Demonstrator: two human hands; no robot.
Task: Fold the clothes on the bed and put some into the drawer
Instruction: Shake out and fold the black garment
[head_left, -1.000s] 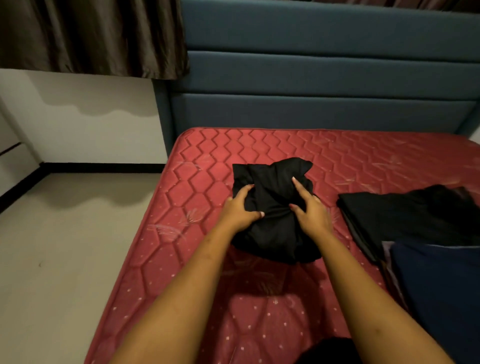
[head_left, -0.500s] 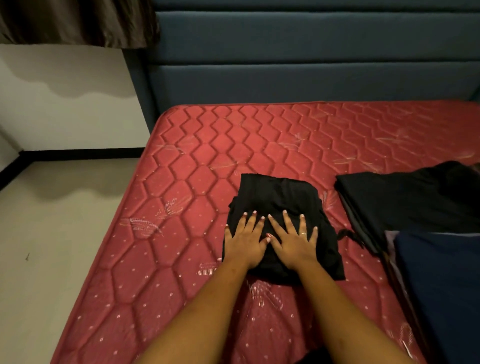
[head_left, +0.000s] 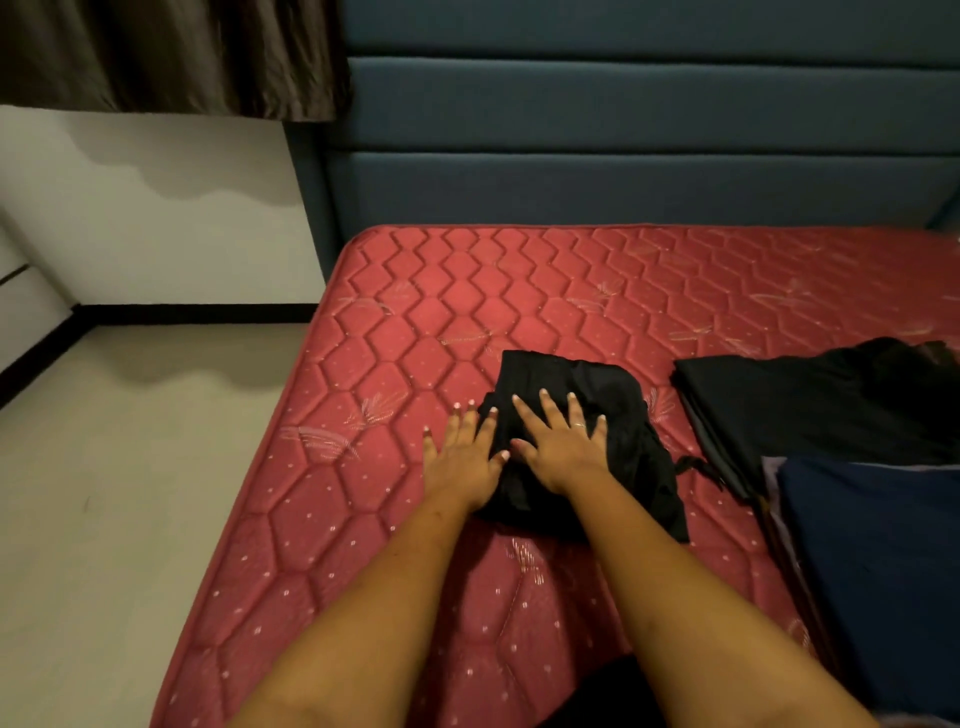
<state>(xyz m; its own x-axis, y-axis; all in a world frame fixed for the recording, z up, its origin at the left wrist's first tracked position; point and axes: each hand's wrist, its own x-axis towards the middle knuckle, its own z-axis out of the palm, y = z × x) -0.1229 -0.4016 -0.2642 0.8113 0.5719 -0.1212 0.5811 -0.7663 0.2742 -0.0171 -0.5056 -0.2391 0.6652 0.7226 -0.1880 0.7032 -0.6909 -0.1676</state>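
Fingers (head_left: 549, 413) straight and spread, gripping nothing. Right hand (head_left: 563, 449) flat atop folded black garment (head_left: 631, 452), centre frame; left hand (head_left: 460, 460) half off its left edge. Long axis running up-frame, slightly leftward.

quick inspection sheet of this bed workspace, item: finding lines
surface: red quilted mattress
job's things: folded black garment under the hands; black folded pile to its right, apart from it; drawer not in view
clutter: navy fabric item at the right edge, kind unclear
grippers: right hand flat on the black garment; left hand flat at its left edge, partly on the mattress; neither grips anything
cables: nothing seen
surroundings: blue padded headboard, brown curtain, white wall, pale floor
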